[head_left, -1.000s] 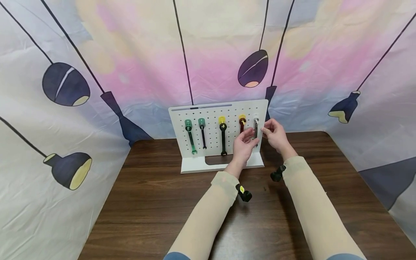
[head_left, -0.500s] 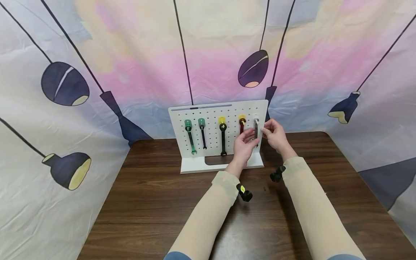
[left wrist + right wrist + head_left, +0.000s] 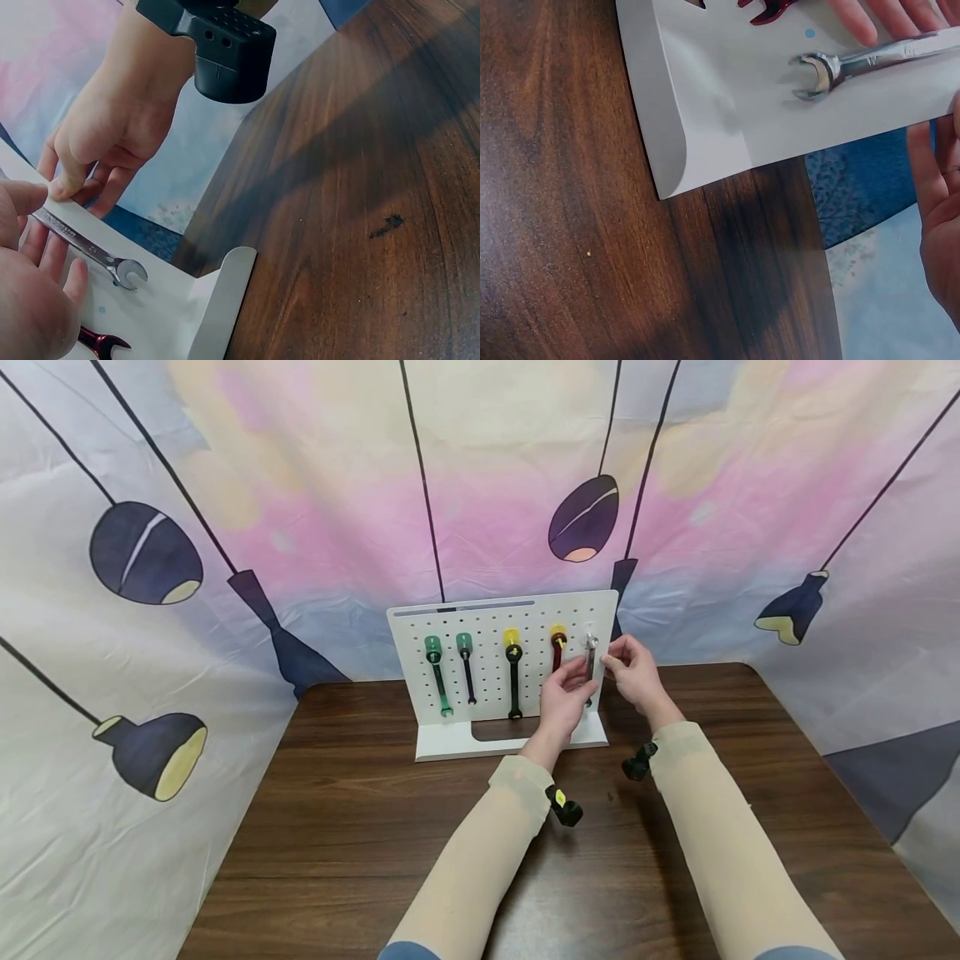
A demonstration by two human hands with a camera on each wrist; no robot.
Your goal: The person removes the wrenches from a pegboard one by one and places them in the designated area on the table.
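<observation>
A silver combination wrench (image 3: pixel 591 653) hangs near the right side of a white pegboard (image 3: pixel 442 743). My left hand (image 3: pixel 561 703) pinches it by the shank, thumb in front and fingers behind. Its open-jaw end (image 3: pixel 129 271) points down past the fingers in the left wrist view. My right hand (image 3: pixel 636 677) grips the pegboard's right edge, its thumb on the front and the fingers behind. Just left of the silver wrench is a red wrench (image 3: pixel 558 652), partly hidden by my left hand; its open end (image 3: pixel 771 10) shows in the right wrist view.
Further left on the board hang a black wrench (image 3: pixel 514 685), a slim dark wrench (image 3: pixel 469 679) and a green wrench (image 3: pixel 441 687), each from a coloured peg. The board stands at the back of a dark wooden table (image 3: pixel 360 827), before a printed cloth (image 3: pixel 315 510).
The silver wrench's lower end has shifted slightly down and to the left by my left hand. Both hands otherwise stay nearly where they were.
</observation>
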